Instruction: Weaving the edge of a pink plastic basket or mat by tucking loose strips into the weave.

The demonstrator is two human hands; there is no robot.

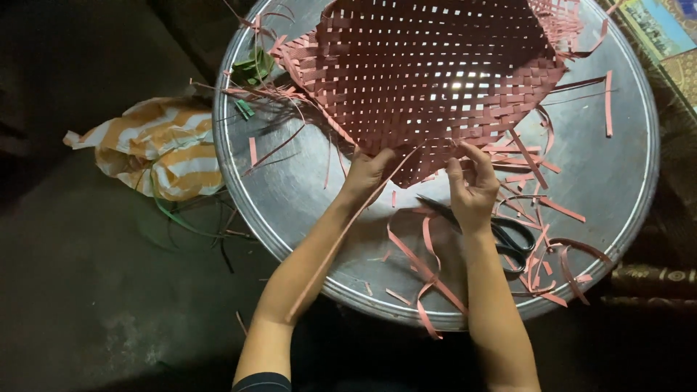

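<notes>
— Both hands are up at the near corner of that woven red mat [428, 72]. See? The left hand [369, 173] pinches the mat's edge, and a long thin strip [341, 236] runs from its fingers down along the arm.

— And the other hand?

— The right hand [470, 187] has its fingers curled on the edge just beside it, nipping the strip ends there. I think they hold so close together so the weave stays tight at that spot.

— Why is the mat on that big round tray [624, 181]?

— It lies flat there, tipped up a bit at the near corner, and the tray catches the cut red bits [541, 254] lying all about.

— What is the dark thing under the right wrist?

— Scissors [508, 236], lying on the tray, near enough to grab. Off to the left, on the dark floor, sits a striped orange and white bag [163, 149], with some green strips [250, 69] by the tray's far rim.
</notes>
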